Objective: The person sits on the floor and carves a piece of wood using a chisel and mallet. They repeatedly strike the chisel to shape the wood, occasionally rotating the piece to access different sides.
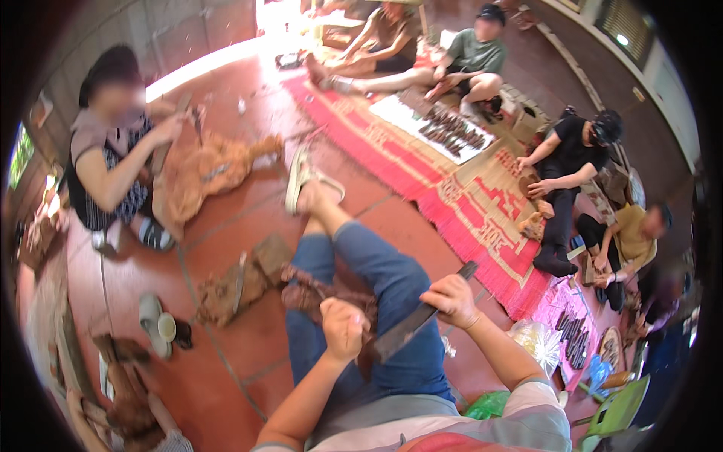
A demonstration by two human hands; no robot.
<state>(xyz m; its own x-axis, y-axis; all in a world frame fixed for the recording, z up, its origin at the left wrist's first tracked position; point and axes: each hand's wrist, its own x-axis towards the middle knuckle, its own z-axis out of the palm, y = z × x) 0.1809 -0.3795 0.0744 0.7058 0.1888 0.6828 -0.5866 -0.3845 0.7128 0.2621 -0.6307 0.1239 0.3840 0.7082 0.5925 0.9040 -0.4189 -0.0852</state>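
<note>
Across my lap, over blue trousers, lies a dark reddish-brown carved wood piece (pixel 303 298) with a rough, uneven shape. My left hand (pixel 345 329) is closed in a fist right at this piece; whatever its fingers wrap round is hidden. My right hand (pixel 452 300) grips a long, flat, dark bar-shaped tool (pixel 407 334) near its narrower upper end. The tool slants down to the left, and its broad end is beside my left fist. Whether the two touch I cannot tell.
On the tiles left of my legs lie rough wood pieces (pixel 233 292) and grey slippers (pixel 151 316). A person (pixel 113 143) squats at a big root-shaped wood piece (pixel 207 173). Several people sit along a red mat (pixel 399 166) with small dark pieces (pixel 456 132). A green chair (pixel 617 407) stands lower right.
</note>
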